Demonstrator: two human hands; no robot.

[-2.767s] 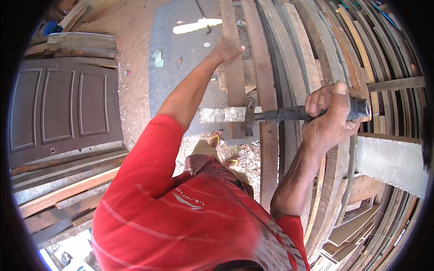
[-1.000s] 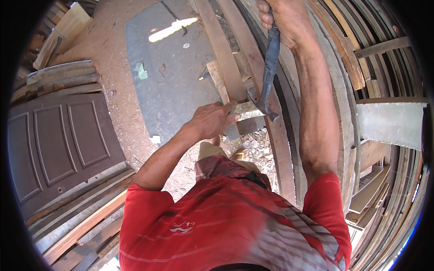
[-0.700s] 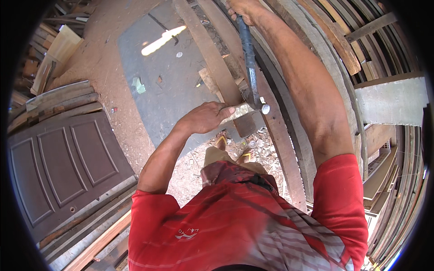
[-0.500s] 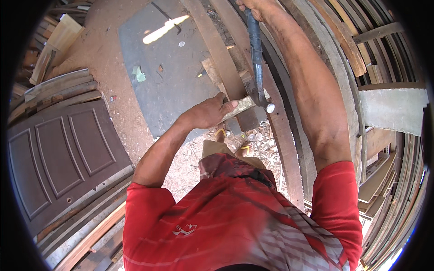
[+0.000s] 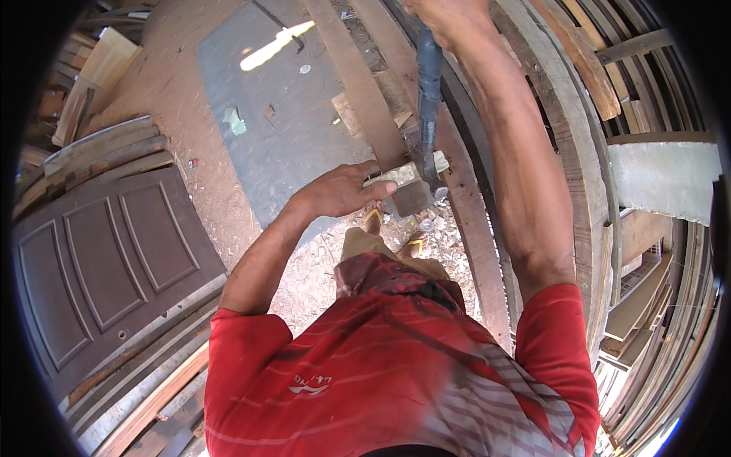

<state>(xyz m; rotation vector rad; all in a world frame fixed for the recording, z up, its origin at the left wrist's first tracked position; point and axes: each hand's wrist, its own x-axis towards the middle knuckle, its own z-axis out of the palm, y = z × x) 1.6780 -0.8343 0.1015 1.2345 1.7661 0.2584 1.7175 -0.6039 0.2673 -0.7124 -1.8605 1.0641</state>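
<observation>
- Dirt floor is part-covered by a grey sheet; a panelled brown door is seen at left.
- Pale block is gripped at its left end by the left hand, thumb on the near side; it is laid across a brown plank at its near end.
- Hammer is held in the right hand, fingers apparently wrapped round the handle, though cut by the top edge.
- Block is aligned left to right; hammer is pointed back toward the body, its head over the block's right end.
- Block: whitish, mottled, squared. Hammer handle: dark, bluish.
</observation>
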